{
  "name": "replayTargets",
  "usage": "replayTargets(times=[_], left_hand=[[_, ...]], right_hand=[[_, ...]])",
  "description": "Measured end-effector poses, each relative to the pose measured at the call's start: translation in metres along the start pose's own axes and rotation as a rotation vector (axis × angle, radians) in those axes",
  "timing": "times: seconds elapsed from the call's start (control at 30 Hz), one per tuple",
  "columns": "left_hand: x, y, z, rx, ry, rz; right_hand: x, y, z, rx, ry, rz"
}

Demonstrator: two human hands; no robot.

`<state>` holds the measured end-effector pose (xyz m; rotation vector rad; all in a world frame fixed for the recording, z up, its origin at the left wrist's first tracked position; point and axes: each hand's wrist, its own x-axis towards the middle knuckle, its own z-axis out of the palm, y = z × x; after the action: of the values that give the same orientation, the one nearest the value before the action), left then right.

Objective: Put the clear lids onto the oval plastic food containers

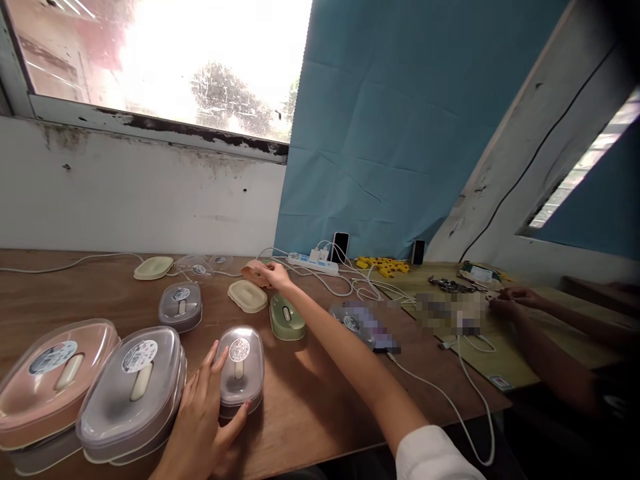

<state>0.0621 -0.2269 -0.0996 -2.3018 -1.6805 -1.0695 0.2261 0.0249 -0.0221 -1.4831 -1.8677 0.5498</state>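
My left hand [200,407] is around the near left side of a small grey food container [242,370], with fingers along its side and the thumb at its front. This container has a clear domed lid, a round label and a pale clip. Farther back, my right hand [275,275] is closed on a salmon-pink lid [256,272], tilted up from the table. Just in front of that lid lies a cream lid [247,297]. A small green container [287,317] sits beside my right forearm.
A large pink container [60,373] and a large grey container [133,393] stand at left, with a smaller grey one [181,307] behind. Farther back are another cream lid [153,268], clear lids [195,269] and a power strip [313,263] with cables. At right, another person's hands [510,303] work.
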Motion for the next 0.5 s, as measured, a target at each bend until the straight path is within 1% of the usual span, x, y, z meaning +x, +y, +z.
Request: replayTargets(times=[0.13, 0.23, 0.3, 0.43, 0.5], left_hand=[[0.000, -0.001, 0.000, -0.012, -0.003, 0.005], [0.000, -0.003, 0.001, -0.013, 0.013, 0.000], [0.000, -0.004, 0.002, -0.014, 0.024, 0.003], [-0.001, -0.006, 0.002, -0.014, 0.007, 0.019], [-0.001, -0.006, 0.001, -0.018, -0.002, 0.025]], right_hand=[[-0.011, 0.011, -0.016, 0.049, 0.037, -0.024], [-0.021, 0.015, -0.019, 0.030, -0.001, -0.100], [-0.027, 0.014, -0.015, 0.013, -0.090, -0.173], [-0.033, 0.010, -0.003, -0.065, -0.331, -0.301], [-0.032, 0.009, 0.000, -0.136, -0.395, -0.326]])
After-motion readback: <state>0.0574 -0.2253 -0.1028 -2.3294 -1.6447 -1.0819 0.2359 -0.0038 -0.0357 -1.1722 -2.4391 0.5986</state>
